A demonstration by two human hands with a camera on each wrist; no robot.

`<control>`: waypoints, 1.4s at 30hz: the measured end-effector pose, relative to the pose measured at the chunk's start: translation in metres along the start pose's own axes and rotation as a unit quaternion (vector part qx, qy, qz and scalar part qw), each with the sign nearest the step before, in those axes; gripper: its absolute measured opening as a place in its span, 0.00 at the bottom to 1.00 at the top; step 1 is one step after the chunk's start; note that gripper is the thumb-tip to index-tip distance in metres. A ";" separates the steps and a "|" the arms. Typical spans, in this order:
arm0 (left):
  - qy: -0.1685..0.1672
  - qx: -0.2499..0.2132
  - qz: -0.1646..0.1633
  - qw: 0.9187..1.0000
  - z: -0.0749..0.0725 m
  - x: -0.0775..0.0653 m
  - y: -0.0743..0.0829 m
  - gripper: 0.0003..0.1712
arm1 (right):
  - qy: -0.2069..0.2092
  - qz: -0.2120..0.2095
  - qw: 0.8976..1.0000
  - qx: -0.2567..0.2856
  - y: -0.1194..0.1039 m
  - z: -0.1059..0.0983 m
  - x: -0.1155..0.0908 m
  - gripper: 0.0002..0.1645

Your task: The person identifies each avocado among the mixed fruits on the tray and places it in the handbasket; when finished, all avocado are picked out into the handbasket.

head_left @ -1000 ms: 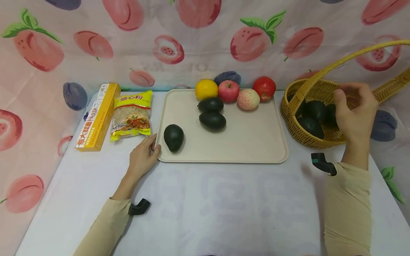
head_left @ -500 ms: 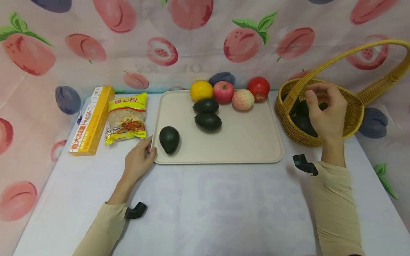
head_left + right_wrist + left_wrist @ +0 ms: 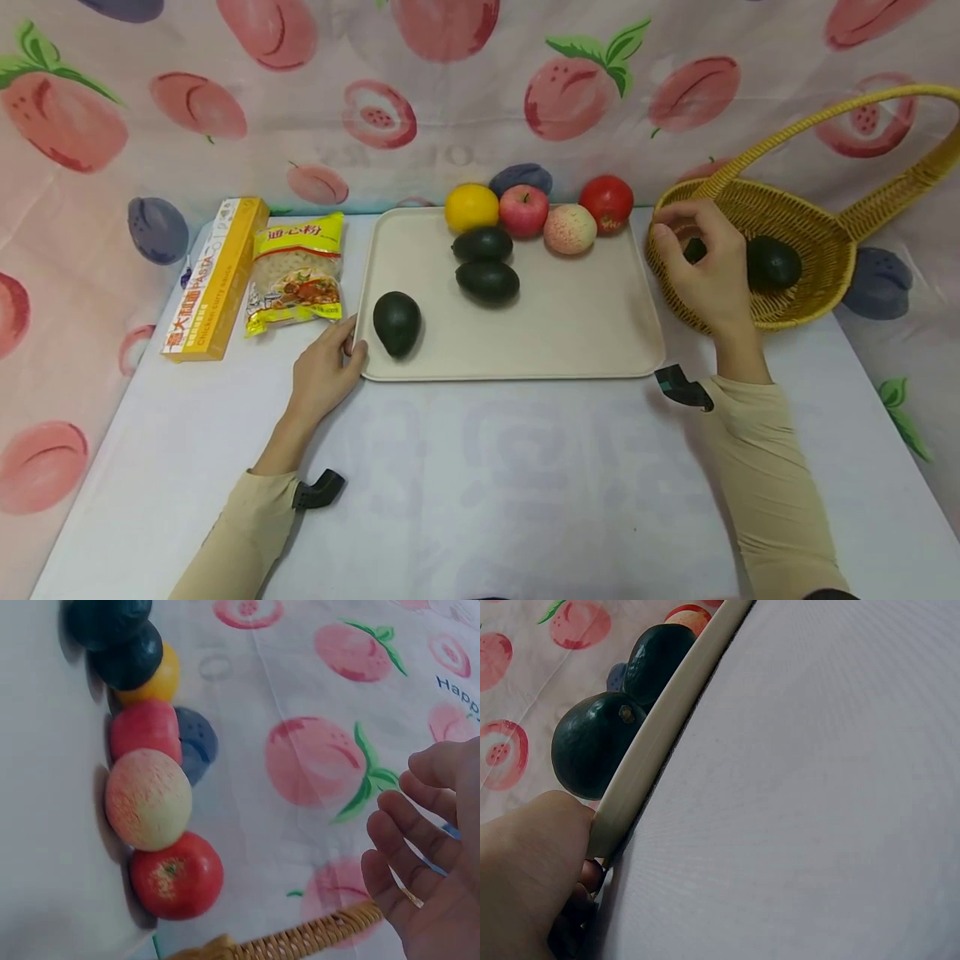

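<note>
Peach-print cloth (image 3: 480,42) behind the counter (image 3: 525,492); avocados (image 3: 774,263) in wicker basket (image 3: 823,246) and on tray (image 3: 585,325).
Right hand (image 3: 708,271) hovers over the basket, fingers (image 3: 416,827) parted, empty; left hand (image 3: 325,367) grips the tray. Lifts should clear the handle (image 3: 911,179).

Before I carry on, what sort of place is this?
Probably a staged tabletop set rather than a working kitchen: a fruit-print backdrop hangs close behind a white tabletop, with a tray of fruit laid out on it.

The wicker basket (image 3: 821,258) looks rough, the tray (image 3: 585,333) smooth.
</note>
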State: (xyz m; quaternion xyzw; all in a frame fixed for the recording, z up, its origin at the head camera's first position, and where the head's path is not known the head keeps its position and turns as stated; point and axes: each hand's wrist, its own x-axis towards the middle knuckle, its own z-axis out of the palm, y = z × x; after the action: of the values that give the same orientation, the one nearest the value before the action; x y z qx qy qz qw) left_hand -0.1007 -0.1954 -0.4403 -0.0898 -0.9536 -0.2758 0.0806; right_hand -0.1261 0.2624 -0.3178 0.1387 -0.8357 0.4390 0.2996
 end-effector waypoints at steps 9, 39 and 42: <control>0.003 -0.003 0.002 1.000 0.000 0.000 0.000 0.24 | -0.100 -0.012 0.995 0.002 0.003 0.038 -0.007 0.14; -0.002 0.005 -0.001 1.000 0.000 0.003 -0.001 0.25 | -0.341 0.059 0.936 -0.066 0.002 0.138 -0.023 0.39; -0.003 0.007 -0.003 1.000 0.001 0.002 -0.002 0.25 | -0.337 0.057 0.938 -0.064 0.003 0.142 -0.026 0.37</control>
State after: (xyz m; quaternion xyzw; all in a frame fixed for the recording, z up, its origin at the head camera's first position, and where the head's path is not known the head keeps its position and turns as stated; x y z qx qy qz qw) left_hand -0.1034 -0.1968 -0.4415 -0.0873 -0.9559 -0.2695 0.0777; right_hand -0.1615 0.1475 -0.3980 0.2113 -0.9204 0.3285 -0.0169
